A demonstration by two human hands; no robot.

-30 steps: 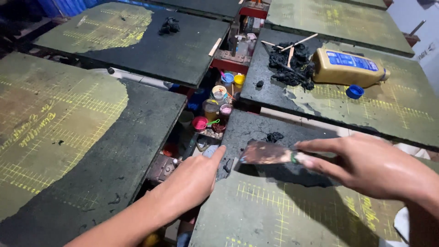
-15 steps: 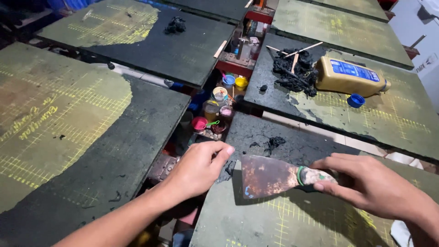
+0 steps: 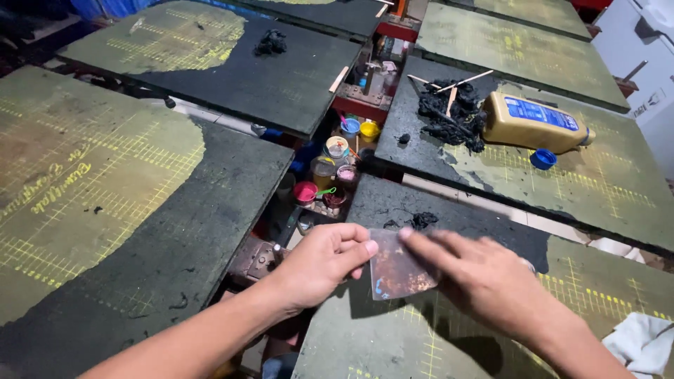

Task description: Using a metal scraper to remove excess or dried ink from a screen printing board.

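My right hand (image 3: pixel 484 277) grips a scraper with a rusty, stained flat blade (image 3: pixel 400 272). Its fingers lie along the blade and hide the handle. The blade rests flat on the near green-and-black printing board (image 3: pixel 435 337). My left hand (image 3: pixel 319 263) sits at that board's left edge with its fingers curled, and its thumb tip touches the blade's upper left corner. A small clump of black scraped residue (image 3: pixel 421 220) lies just beyond the blade.
More gridded boards surround this one, a large one at the left (image 3: pixel 105 196). A yellow bottle (image 3: pixel 533 123) lies on its side by a blue cap (image 3: pixel 542 159) and a black residue pile with sticks (image 3: pixel 449 112). Small paint cups (image 3: pixel 330 175) fill the gap between the boards. A white cloth (image 3: pixel 642 340) lies at right.
The scraper has turned from pointing left to lying flat under my right fingers. My right hand slid left over the blade, and my left thumb now touches the blade.
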